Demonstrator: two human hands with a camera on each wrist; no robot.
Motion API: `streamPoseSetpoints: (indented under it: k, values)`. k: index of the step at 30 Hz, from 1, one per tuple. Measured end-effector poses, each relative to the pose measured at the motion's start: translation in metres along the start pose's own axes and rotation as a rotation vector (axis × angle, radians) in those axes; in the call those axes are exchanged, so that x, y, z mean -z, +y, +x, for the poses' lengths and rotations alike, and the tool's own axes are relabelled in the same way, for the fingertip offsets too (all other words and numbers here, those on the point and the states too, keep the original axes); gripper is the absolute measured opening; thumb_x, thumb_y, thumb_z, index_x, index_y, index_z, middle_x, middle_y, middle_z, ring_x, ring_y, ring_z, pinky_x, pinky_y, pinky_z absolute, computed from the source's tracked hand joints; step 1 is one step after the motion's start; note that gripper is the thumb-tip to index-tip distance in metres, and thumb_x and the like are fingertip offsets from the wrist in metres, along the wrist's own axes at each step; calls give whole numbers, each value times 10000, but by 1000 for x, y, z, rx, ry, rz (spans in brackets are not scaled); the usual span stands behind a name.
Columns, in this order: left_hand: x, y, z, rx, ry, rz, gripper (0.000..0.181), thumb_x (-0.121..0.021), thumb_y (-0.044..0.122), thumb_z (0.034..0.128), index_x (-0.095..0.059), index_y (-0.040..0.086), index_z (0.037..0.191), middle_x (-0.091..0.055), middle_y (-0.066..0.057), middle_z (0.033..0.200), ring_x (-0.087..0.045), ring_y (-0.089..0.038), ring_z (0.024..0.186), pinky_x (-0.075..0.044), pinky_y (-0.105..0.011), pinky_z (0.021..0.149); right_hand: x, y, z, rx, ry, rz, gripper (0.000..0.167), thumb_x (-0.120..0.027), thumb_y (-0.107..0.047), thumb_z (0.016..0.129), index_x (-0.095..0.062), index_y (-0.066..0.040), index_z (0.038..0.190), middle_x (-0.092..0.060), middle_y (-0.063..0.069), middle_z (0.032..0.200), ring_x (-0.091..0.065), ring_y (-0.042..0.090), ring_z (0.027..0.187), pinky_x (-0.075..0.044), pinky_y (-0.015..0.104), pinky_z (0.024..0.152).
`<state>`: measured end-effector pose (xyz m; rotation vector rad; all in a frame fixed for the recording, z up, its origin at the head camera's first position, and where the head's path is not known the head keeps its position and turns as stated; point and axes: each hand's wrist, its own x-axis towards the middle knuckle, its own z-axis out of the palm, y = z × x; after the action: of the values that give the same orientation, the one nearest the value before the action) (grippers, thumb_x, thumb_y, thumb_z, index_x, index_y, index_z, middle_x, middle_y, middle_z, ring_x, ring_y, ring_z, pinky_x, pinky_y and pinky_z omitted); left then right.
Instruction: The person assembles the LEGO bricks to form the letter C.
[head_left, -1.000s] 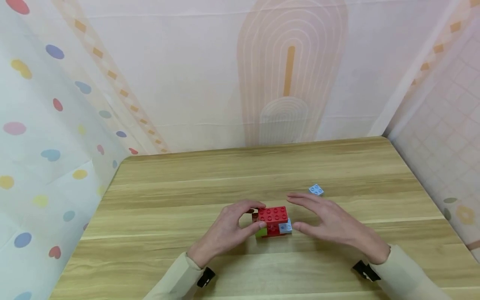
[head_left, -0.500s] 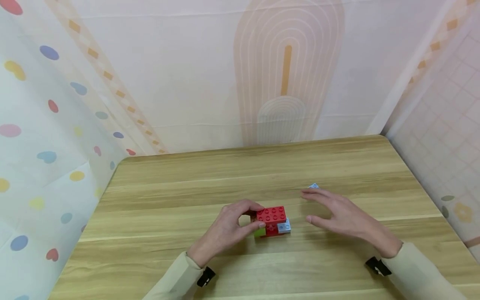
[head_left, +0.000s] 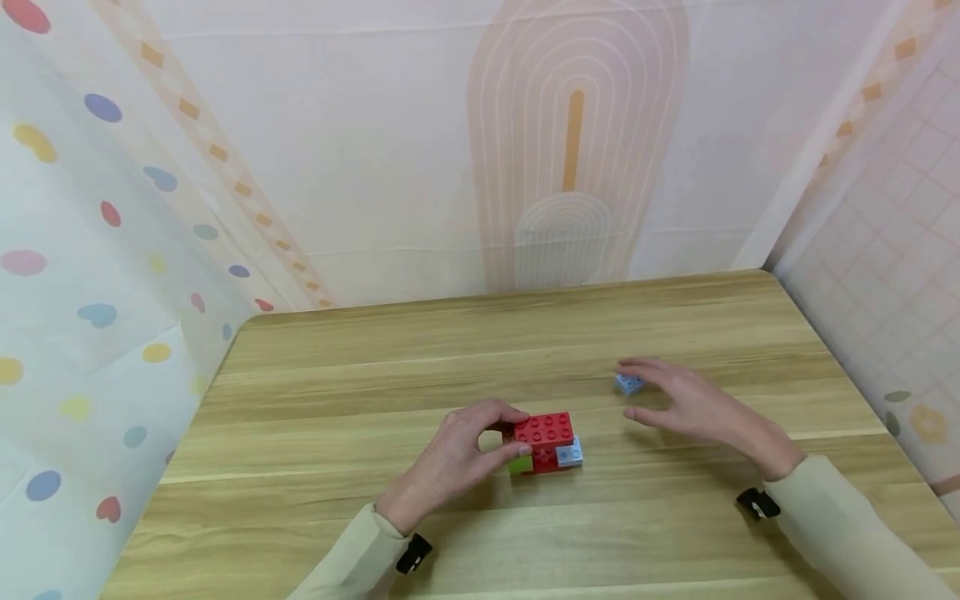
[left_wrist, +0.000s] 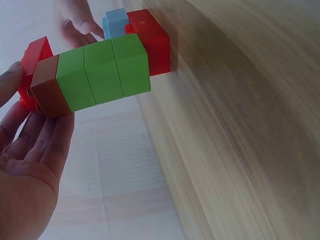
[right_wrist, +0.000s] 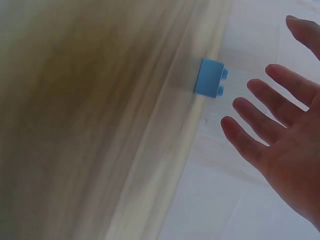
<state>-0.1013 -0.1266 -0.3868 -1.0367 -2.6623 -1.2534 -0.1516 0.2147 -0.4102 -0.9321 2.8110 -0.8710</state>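
My left hand [head_left: 457, 462] grips the upper end of a block build made of toy building bricks. In the left wrist view, a red brick [left_wrist: 36, 70] tops it, above a brown brick [left_wrist: 51, 90] and several green bricks [left_wrist: 102, 72]. At the foot lie a red brick [left_wrist: 152, 42] and a light blue brick [left_wrist: 117, 23]; the build stands on the table. My right hand [head_left: 690, 404] has its fingers spread beside a loose light blue brick [right_wrist: 209, 78]. That brick sits studs up on the table, and a gap separates it from the fingers in the right wrist view.
The wood-grain table [head_left: 420, 350] extends around both hands. A patterned cloth [head_left: 405, 167] hangs behind its back edge, with another dotted cloth [head_left: 67, 350] on the left side. Black straps [head_left: 414, 553] show at the wrists.
My right hand has moved away from the build, to the right and farther back, over to the loose light blue brick. The left hand keeps its grip on the build.
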Motion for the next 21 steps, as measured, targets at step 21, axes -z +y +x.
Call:
streamPoseSetpoints:
  k: [21]
  values:
    - [0,0,-1,-10,-1,-3,316,-780,178,870,-674,98,1157,-685,49,1092,-638,-62,961,-568,-353,839,1,21,21,-82,-104,68,570,-723,-133,914,-488,28,1408,-570,169,1338,-569,269,1120,-494,484,940]
